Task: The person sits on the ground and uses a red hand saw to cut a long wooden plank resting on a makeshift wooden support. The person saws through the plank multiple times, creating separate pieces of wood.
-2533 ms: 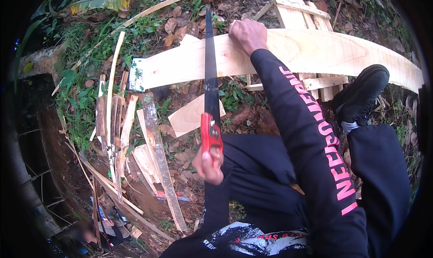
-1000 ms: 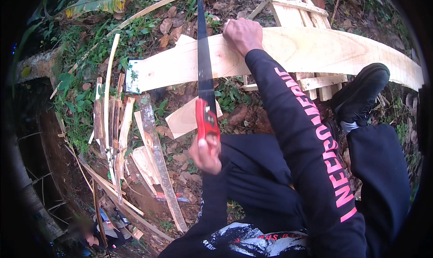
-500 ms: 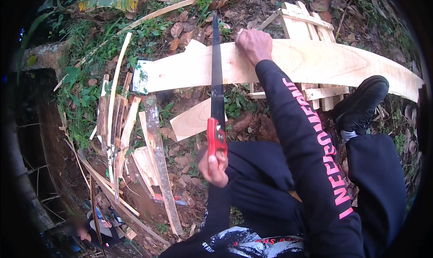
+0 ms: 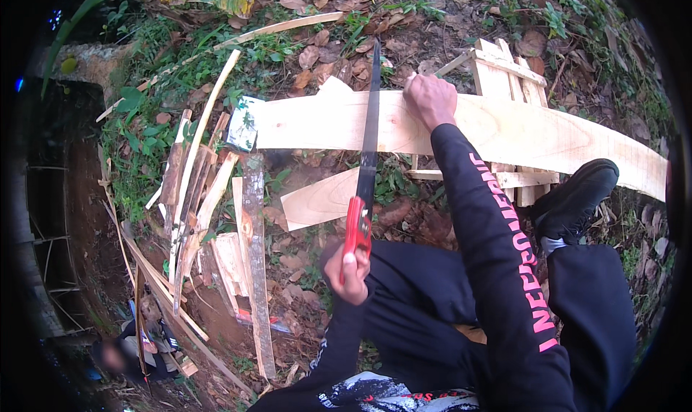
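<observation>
A long pale wooden plank [image 4: 497, 127] runs across the upper middle. My left hand [image 4: 349, 273] is wrapped around the red handle of a handsaw [image 4: 370, 127]. Its dark blade points away from me across the plank, with the tip beyond the far edge. How deep the blade sits in the wood cannot be made out. On the plank, just right of the blade, my right hand [image 4: 430, 100] is closed over the far edge, fingers curled out of sight. My black shoe [image 4: 579, 196] is at the plank's near edge on the right.
Under the plank's right part is a slatted wooden frame [image 4: 530, 179]; a white-marked block [image 4: 245, 123] is at its left end. An offcut board [image 4: 317, 198] lies below. Split sticks [image 4: 194, 167] and a barky slab [image 4: 257, 268] lie left. Another person [image 4: 144, 347] is at lower left.
My view has shifted, so the scene sits lower and mostly farther right. Both hands keep their grips, and the saw handle looks slightly closer to the plank.
</observation>
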{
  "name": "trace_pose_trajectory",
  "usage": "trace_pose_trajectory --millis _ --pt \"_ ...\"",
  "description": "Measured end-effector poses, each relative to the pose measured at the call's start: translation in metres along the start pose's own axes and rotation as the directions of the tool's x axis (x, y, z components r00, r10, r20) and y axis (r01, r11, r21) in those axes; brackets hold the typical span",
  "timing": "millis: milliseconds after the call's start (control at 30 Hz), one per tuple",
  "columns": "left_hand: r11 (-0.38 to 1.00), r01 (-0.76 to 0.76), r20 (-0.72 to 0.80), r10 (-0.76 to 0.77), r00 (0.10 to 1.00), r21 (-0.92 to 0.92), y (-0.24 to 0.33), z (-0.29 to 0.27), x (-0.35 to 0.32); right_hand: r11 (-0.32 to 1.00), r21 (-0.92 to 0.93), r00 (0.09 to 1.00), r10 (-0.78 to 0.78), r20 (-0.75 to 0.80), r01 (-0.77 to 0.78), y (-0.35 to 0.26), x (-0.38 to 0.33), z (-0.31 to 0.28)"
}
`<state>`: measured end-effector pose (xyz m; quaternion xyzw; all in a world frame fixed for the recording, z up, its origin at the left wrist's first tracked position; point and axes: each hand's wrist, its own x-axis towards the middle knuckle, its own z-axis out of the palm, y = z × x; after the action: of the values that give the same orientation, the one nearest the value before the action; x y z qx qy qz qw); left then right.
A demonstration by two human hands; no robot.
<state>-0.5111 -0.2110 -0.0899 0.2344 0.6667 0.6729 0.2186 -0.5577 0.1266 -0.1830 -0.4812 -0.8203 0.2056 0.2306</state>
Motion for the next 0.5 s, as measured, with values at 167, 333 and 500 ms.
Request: trace_pose_trajectory --millis 167,333,500 --pt "0.996 -0.050 0.011 0.050 0.999 0.068 -0.015 0.015 0.060 1.000 0.002 1.000 0.016 0.019 -0.016 -0.013 -0.006 0.006" --pt "0.999 -0.009 0.048 0.007 0.999 0.038 -0.011 0.032 0.102 0.999 0.041 0.999 0.034 0.037 -0.035 -0.014 0.001 0.013" --pt "0.998 -0.038 -0.003 0.038 0.999 -0.053 -0.022 -0.002 -0.002 0.994 0.058 0.983 -0.086 -0.162 0.096 0.004 0.001 0.032"
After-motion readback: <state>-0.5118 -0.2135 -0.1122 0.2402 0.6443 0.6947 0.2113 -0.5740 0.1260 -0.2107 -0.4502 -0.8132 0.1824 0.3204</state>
